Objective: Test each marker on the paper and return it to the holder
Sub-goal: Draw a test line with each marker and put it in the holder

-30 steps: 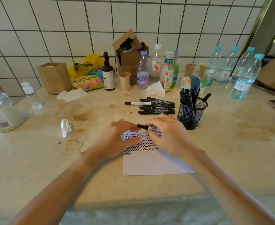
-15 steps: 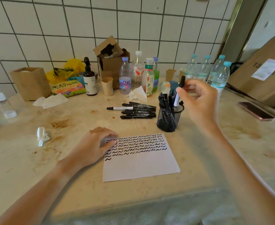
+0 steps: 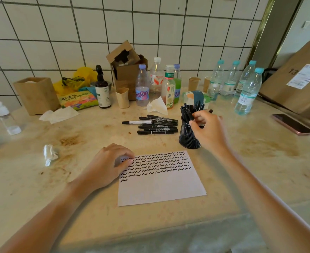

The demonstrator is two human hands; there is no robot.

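Note:
A white paper [image 3: 159, 189] with rows of black squiggles across its upper half lies in front of me on the counter. My left hand [image 3: 105, 167] rests with curled fingers on the paper's top left corner. A black mesh holder [image 3: 187, 137] full of black markers stands just beyond the paper's top right corner. My right hand [image 3: 209, 132] is at the holder's rim, with thumb and fingertips pinching a black marker [image 3: 189, 115] that stands among the others inside. Several loose black markers [image 3: 158, 125] lie side by side left of the holder.
Bottles [image 3: 247, 92], paper cups [image 3: 122, 97] and cardboard boxes [image 3: 126, 73] line the tiled wall behind. A phone [image 3: 293, 124] lies at the right next to a large carton [image 3: 296, 84]. A crumpled tissue [image 3: 50, 155] sits left of my left hand.
My right hand carried the marker from the paper up to the holder and has lowered it in among the others. My left hand stayed on the paper's corner.

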